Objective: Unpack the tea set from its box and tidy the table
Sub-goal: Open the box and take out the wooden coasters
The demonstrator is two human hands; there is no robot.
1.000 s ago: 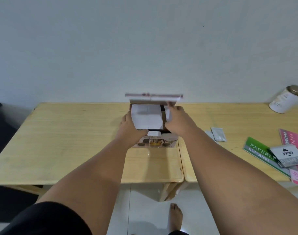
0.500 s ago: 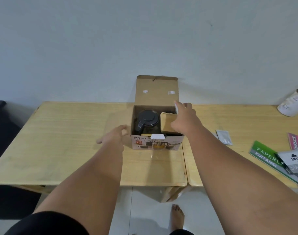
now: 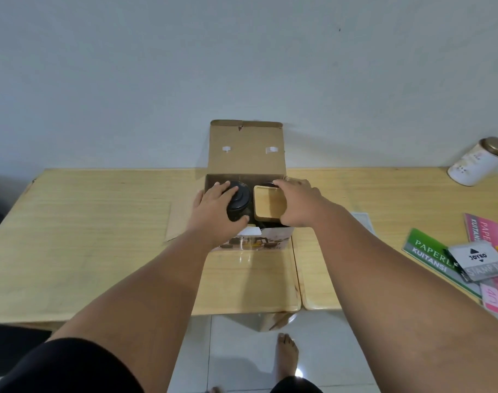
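Note:
An open cardboard tea set box [image 3: 246,148] stands at the middle of the wooden table [image 3: 86,222], its lid flap upright against the wall. Inside on the left sits a black teapot [image 3: 240,198] with a round lid. Beside it on the right lies a pale square wooden piece [image 3: 269,207]. My left hand [image 3: 215,212] wraps over the teapot, fingers on its lid and thumb at its near side. My right hand [image 3: 297,204] grips the wooden piece along its right edge. The rest of the box's contents are hidden.
A side flap [image 3: 179,219] of the box lies flat on the table to the left. At the right are a white canister [image 3: 476,163] lying tilted, a green receipt book [image 3: 432,255], a pink book [image 3: 481,231], a stamp pad pack [image 3: 480,260] and a small sachet [image 3: 362,219].
The box lid has swung up and stayed open. My left hand moved from beside the box onto the teapot. My right hand shifted from the box's rim onto the wooden piece.

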